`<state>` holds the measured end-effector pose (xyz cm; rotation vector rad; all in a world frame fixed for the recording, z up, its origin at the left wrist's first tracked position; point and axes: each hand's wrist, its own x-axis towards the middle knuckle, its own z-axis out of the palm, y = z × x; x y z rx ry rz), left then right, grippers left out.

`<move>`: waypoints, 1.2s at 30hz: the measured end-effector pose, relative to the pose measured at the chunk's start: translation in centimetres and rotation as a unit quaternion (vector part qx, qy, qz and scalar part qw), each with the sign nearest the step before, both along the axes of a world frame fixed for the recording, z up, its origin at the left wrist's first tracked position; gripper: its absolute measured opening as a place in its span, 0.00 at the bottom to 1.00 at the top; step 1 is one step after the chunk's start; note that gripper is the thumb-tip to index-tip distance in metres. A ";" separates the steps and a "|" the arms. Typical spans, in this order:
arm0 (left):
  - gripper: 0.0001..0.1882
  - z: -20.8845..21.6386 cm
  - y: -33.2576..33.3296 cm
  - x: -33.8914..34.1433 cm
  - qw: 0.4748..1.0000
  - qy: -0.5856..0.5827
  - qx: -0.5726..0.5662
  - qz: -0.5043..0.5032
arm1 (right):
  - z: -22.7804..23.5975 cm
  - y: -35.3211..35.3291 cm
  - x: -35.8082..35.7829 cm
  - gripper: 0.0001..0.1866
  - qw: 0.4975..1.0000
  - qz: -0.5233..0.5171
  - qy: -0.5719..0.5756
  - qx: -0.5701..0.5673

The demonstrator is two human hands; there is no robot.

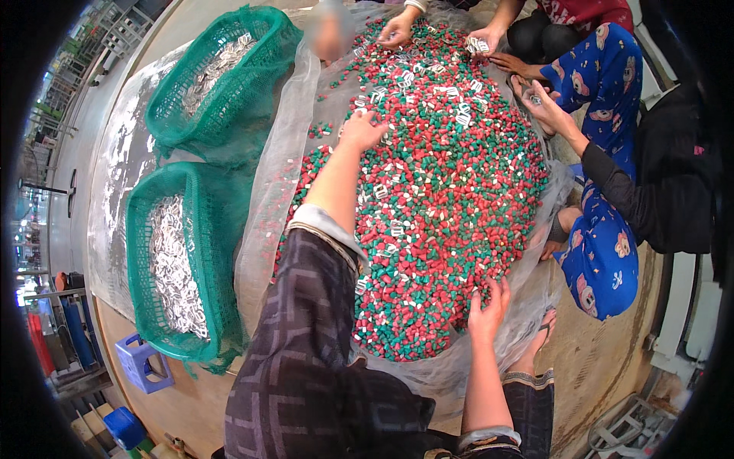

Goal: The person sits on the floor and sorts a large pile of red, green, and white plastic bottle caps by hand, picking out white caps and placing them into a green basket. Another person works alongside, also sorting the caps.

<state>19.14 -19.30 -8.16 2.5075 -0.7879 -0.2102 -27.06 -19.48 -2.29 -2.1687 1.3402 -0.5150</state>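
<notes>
A large heap of small red, green and white pellets (451,199) lies on a pale mesh sheet (275,176), with small silver metal pieces (397,228) scattered through it. My left hand (361,130) reaches far out, fingers resting on the heap's left part near the top. My right hand (489,306) rests fingers-down on the near right edge of the heap. Whether either hand holds a piece is hidden. Other people's hands (397,30) work at the far and right sides of the heap.
Two green net baskets hold silver metal pieces: one near left (138,252), one far left (260,84). A person in blue patterned trousers (604,252) sits at the right. A small blue crate (141,363) stands at the lower left on the floor.
</notes>
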 end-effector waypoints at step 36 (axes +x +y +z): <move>0.26 8.5 3.2 -15.3 0.925 0.205 0.050 -0.316 | -0.6 1.6 2.2 0.19 0.999 0.026 -0.004 0.040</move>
